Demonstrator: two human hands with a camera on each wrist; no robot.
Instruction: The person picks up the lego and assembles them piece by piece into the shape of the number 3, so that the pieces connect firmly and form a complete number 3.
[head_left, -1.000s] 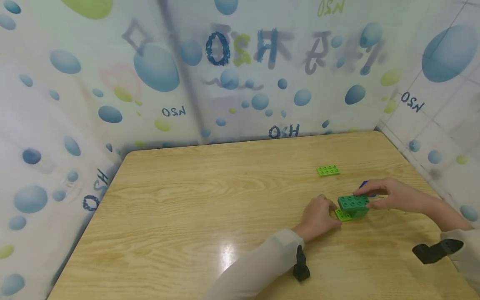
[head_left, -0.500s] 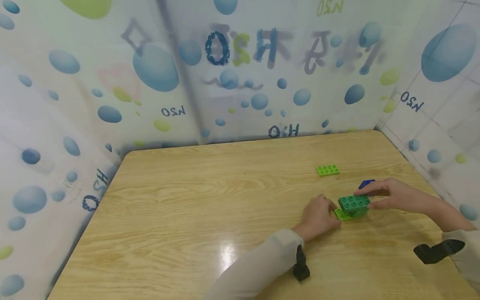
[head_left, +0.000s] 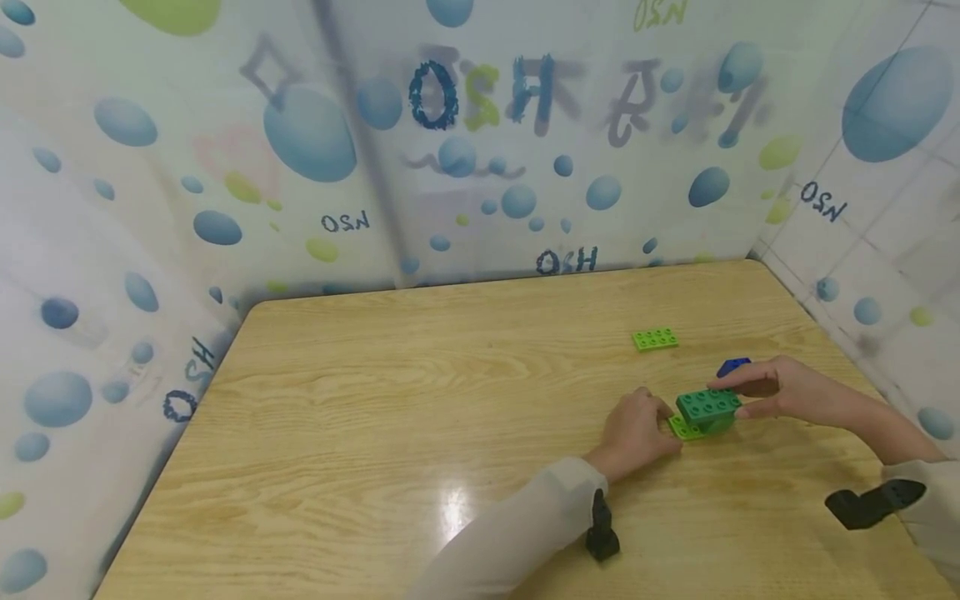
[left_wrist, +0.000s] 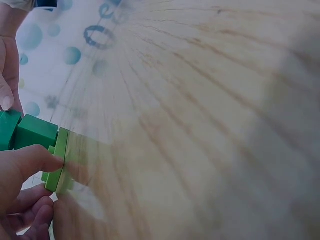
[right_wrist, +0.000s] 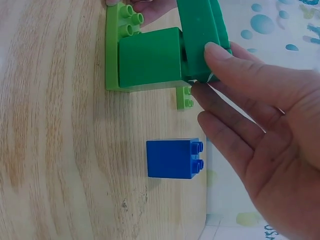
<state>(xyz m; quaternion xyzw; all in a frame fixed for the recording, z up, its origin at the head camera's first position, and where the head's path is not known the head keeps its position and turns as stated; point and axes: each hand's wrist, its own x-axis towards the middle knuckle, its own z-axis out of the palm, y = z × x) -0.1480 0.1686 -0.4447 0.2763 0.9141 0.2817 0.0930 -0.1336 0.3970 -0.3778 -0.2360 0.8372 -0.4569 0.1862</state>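
Observation:
In the head view my left hand (head_left: 636,433) pinches the left end of a light green building-block plate (head_left: 684,428) that lies on the table. On the plate's other end stands a green brick (right_wrist: 150,57), plain-sided in the right wrist view. A longer dark green brick (head_left: 708,405) with studs on top is over it, slightly tilted, with a narrow gap showing between the two. Thumb and fingers of my right hand (head_left: 787,392) grip this upper brick at its right end. The left wrist view shows a thumb (left_wrist: 42,159) against the plate.
A blue brick (right_wrist: 170,159) stands on the table just behind my right hand. Farther back lies a second light green plate (head_left: 656,339). The wooden table (head_left: 375,400) borders a patterned wall covering (head_left: 480,200) at the back.
Both hands keep almost the same place. The upper dark green brick shifts very slightly, and a little more of the blue brick shows behind my right hand.

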